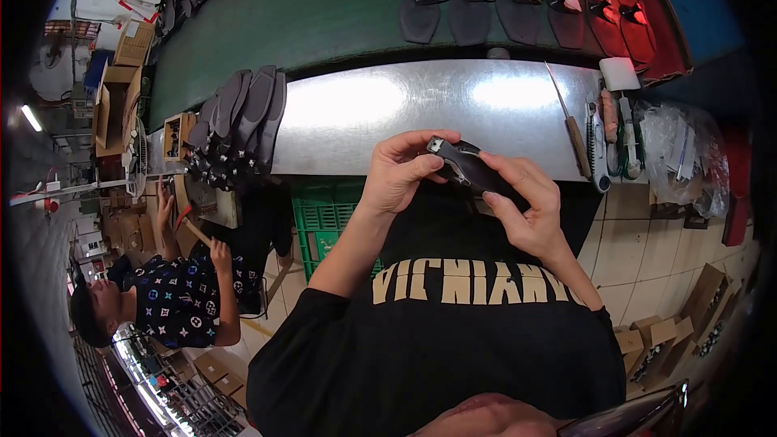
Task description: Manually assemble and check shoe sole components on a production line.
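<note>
In front of my chest, at the near edge of the metal worktop (356,113), I hold a small black sandal (503,184) in both hands. My left hand (402,168) pinches its left end, where a small shiny silver piece (437,145) shows between thumb and fingers. My right hand (526,204) is closed round the other end, thumb below and fingers on top. The fingers cover part of the sandal, so its full shape is hidden.
Grey soles (257,117) with black straps are heaped on the left. Several sandals (468,12) stand on the green belt (324,8) behind. An awl (573,133), a utility knife (597,150) and a plastic bag (688,158) lie right. A co-worker (174,295) holds a hammer (193,225) at far left.
</note>
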The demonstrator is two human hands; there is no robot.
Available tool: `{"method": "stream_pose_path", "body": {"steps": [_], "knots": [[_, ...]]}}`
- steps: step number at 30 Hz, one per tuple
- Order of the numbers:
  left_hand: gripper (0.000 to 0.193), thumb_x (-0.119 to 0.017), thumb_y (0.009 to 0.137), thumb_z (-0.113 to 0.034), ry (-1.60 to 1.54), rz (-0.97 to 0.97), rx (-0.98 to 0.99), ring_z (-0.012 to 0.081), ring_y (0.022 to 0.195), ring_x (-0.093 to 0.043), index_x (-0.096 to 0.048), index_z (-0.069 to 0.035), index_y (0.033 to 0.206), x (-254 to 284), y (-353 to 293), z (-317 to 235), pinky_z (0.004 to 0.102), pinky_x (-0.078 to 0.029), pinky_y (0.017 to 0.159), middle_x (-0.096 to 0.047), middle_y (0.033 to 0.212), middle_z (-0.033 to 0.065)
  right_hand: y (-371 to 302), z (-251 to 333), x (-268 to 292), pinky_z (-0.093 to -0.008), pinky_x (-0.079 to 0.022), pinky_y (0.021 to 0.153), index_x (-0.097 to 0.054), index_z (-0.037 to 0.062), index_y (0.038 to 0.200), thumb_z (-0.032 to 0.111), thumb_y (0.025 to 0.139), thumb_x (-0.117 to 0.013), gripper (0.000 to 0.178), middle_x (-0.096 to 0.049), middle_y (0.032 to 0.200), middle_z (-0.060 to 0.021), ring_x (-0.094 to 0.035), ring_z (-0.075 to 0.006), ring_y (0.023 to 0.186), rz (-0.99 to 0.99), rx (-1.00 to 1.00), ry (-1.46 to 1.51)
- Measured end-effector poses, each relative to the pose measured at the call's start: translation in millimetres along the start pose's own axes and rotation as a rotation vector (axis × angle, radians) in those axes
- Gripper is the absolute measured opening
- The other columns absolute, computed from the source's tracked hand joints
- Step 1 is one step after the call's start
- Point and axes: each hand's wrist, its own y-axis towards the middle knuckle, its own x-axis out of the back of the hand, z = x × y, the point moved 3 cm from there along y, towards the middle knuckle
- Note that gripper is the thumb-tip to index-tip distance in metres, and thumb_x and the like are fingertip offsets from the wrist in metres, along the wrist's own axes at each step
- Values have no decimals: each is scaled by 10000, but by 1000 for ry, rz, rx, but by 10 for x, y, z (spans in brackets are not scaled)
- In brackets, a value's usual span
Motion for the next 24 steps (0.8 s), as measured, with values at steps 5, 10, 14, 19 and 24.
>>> {"method": "stream_pose_path", "body": {"steps": [5,10,14,19,24], "knots": [[333,-663,797,57,65,14,16,206,912,-702,-653,60,1130,3,0,-19,278,-628,714,-649,1183,216,-4,-11,3,-309,-495,711,-650,20,1212,-30,734,-683,481,-661,920,-136,-639,-244,780,7,-2,11],[321,-672,795,72,136,15,-12,184,916,-690,-683,43,1114,-27,-15,-45,257,-607,724,-668,1156,177,9,13,28,-309,-493,685,-651,21,1209,-31,736,-683,477,-651,891,-129,-634,-240,756,31,-4,5],[314,-671,806,98,227,56,-43,187,956,-680,-702,23,1109,-57,-27,-107,251,-593,750,-664,1172,173,42,51,37,-323,-493,666,-657,26,1197,-20,735,-690,466,-647,866,-130,-630,-252,738,59,11,-73],[346,-642,814,120,250,175,-171,255,1072,-651,-685,25,1144,-7,-51,-70,289,-583,836,-624,1237,229,91,71,46,-337,-489,648,-666,29,1172,8,726,-707,449,-645,850,-128,-622,-272,719,70,69,-127],[375,-613,812,138,271,243,-185,297,1156,-616,-671,33,1167,-12,-56,-72,325,-564,905,-567,1318,262,86,73,42,-357,-482,645,-667,38,1165,40,717,-723,452,-627,830,-107,-610,-272,709,95,90,-192]]}}
